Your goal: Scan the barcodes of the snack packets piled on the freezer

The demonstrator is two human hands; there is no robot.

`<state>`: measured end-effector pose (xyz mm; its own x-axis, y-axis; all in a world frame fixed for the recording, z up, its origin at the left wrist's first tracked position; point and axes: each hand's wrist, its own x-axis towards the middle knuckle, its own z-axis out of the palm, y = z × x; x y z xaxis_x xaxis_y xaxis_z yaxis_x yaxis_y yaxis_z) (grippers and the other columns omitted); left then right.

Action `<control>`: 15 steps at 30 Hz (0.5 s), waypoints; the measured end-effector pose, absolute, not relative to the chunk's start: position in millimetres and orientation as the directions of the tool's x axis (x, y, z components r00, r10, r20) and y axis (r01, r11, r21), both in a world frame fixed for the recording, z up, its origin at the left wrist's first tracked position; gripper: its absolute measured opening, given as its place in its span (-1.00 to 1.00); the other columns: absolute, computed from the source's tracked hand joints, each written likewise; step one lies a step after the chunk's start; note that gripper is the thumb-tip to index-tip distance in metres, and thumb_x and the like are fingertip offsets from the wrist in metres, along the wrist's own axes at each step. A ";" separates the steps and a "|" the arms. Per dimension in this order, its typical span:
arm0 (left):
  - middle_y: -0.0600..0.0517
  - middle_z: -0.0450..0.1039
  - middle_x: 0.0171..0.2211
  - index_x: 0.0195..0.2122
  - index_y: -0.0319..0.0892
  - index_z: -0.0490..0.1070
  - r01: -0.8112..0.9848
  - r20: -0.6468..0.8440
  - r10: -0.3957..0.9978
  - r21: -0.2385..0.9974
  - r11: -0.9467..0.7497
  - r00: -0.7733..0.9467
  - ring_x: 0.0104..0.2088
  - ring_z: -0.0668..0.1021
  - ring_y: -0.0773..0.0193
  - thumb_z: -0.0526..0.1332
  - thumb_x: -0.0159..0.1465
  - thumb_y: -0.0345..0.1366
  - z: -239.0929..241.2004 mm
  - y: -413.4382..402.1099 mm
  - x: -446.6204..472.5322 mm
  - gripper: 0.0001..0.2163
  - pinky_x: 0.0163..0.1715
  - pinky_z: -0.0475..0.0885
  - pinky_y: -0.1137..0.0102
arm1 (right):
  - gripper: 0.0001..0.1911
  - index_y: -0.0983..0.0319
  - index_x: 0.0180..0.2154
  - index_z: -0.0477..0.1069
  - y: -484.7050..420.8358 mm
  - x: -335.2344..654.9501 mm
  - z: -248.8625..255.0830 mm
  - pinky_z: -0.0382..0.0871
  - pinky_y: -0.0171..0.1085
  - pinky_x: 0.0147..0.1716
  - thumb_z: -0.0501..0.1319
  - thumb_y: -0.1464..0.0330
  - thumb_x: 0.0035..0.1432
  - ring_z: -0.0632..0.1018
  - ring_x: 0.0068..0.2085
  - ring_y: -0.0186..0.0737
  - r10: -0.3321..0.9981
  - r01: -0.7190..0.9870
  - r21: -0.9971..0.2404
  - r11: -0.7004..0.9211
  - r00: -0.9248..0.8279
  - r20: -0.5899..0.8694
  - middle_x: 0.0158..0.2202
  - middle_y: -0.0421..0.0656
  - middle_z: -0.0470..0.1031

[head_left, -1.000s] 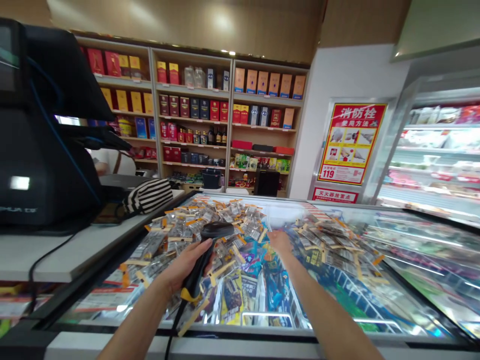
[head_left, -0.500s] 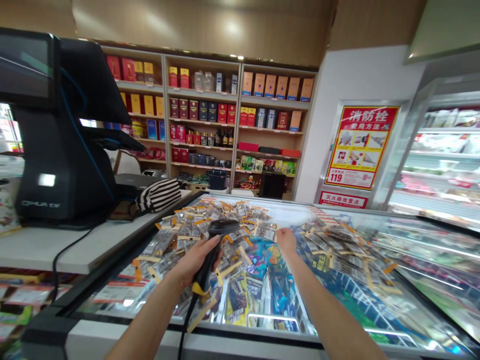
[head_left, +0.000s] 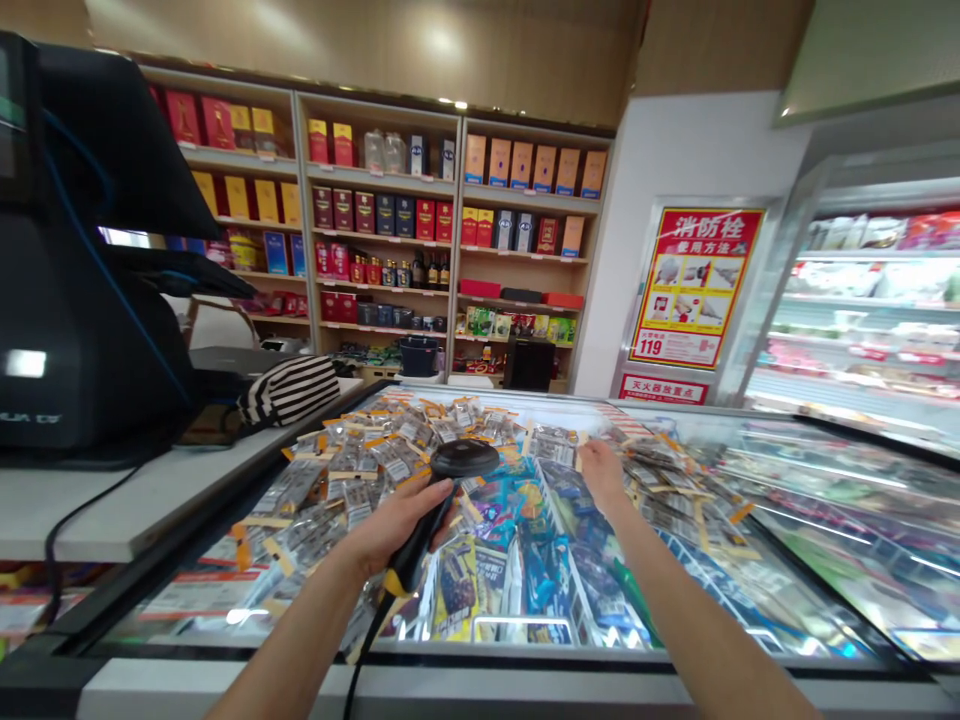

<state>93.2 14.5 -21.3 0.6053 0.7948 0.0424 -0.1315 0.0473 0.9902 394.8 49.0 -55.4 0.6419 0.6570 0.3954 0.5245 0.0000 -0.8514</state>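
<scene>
My left hand (head_left: 405, 515) is wrapped round the handle of a black barcode scanner (head_left: 465, 458) with a yellow trigger. Its head points away from me, over the glass top of a chest freezer. To the right, my right hand (head_left: 602, 470) has its fingers closed on the edge of a small clear packet (head_left: 553, 445) with a pale header strip and a printed label. This packet is in front of the scanner's head. A pile of similar packets (head_left: 352, 460) lies left of the scanner, and a second heap (head_left: 675, 480) lies right of my right hand.
Bagged frozen goods (head_left: 487, 580) show through the freezer's glass. On the left a counter (head_left: 82, 510) carries a black till (head_left: 112, 270) and a striped pouch (head_left: 292, 388). Shelves of boxed bottles (head_left: 382, 215) stand behind, and a lit fridge (head_left: 870, 310) is at right.
My right hand and the packet have moved to the right, towards the second heap. The scanner has shifted slightly right too. The view has turned a little to the right.
</scene>
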 end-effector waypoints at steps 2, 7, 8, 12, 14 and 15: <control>0.11 0.29 -0.62 -0.48 -0.23 0.26 -0.156 0.043 0.792 0.985 0.067 0.609 -0.70 0.32 0.47 0.08 0.10 -0.15 -20.9 14.6 94.5 -0.78 -0.71 0.15 0.54 | -0.81 0.25 -0.54 0.28 48.5 396.8 -56.6 0.12 -0.36 -0.60 0.00 0.28 -0.17 0.31 -0.59 -0.31 0.661 0.505 -0.863 0.029 0.638 0.395 -0.68 -0.24 0.28; 0.11 0.29 -0.61 -0.44 -0.23 0.27 -0.199 0.009 0.800 0.970 0.138 0.600 -0.69 0.33 0.47 0.11 0.07 -0.15 -21.1 16.5 96.0 -0.78 -0.70 0.15 0.55 | -0.78 0.26 -0.56 0.28 47.1 405.7 -59.5 0.11 -0.36 -0.60 0.01 0.24 -0.17 0.31 -0.60 -0.31 0.639 0.493 -0.868 0.055 0.650 0.410 -0.69 -0.25 0.28; 0.11 0.30 -0.61 -0.43 -0.23 0.27 -0.199 0.002 0.802 0.969 0.146 0.598 -0.69 0.34 0.47 0.12 0.07 -0.15 -21.3 16.9 96.4 -0.78 -0.70 0.15 0.55 | -0.78 0.26 -0.56 0.28 46.6 407.6 -59.9 0.10 -0.36 -0.60 0.01 0.24 -0.18 0.30 -0.61 -0.31 0.634 0.494 -0.868 0.055 0.654 0.412 -0.70 -0.26 0.27; 0.09 0.31 -0.60 -0.46 -0.23 0.26 -0.192 0.018 0.777 0.972 0.133 0.629 -0.69 0.33 0.47 0.08 0.09 -0.14 -21.2 16.7 98.5 -0.77 -0.70 0.15 0.54 | -0.79 0.25 -0.56 0.28 45.2 413.8 -60.6 0.10 -0.35 -0.59 0.01 0.25 -0.17 0.31 -0.61 -0.31 0.611 0.499 -0.866 0.046 0.671 0.419 -0.70 -0.25 0.30; 0.09 0.30 -0.62 -0.47 -0.23 0.25 -0.183 0.035 0.756 0.977 0.113 0.653 -0.71 0.32 0.47 0.07 0.10 -0.13 -20.6 15.2 99.6 -0.77 -0.72 0.13 0.55 | -0.78 0.26 -0.55 0.29 45.3 415.9 -60.1 0.10 -0.35 -0.59 0.01 0.24 -0.17 0.30 -0.62 -0.32 0.607 0.492 -0.870 0.044 0.678 0.414 -0.69 -0.24 0.31; 0.09 0.30 -0.63 -0.47 -0.23 0.25 -0.181 0.039 0.751 0.978 0.107 0.659 -0.71 0.32 0.47 0.07 0.10 -0.14 -20.2 14.3 100.0 -0.77 -0.73 0.12 0.55 | -0.78 0.26 -0.55 0.29 45.4 416.5 -59.7 0.10 -0.35 -0.59 0.01 0.24 -0.17 0.30 -0.62 -0.32 0.609 0.489 -0.871 0.048 0.677 0.413 -0.69 -0.25 0.31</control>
<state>100.0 14.3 -20.2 0.6590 0.7511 0.0395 -0.1808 0.1072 0.9777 416.5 45.4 -59.7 0.6771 0.6087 0.4135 0.4889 0.0479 -0.8710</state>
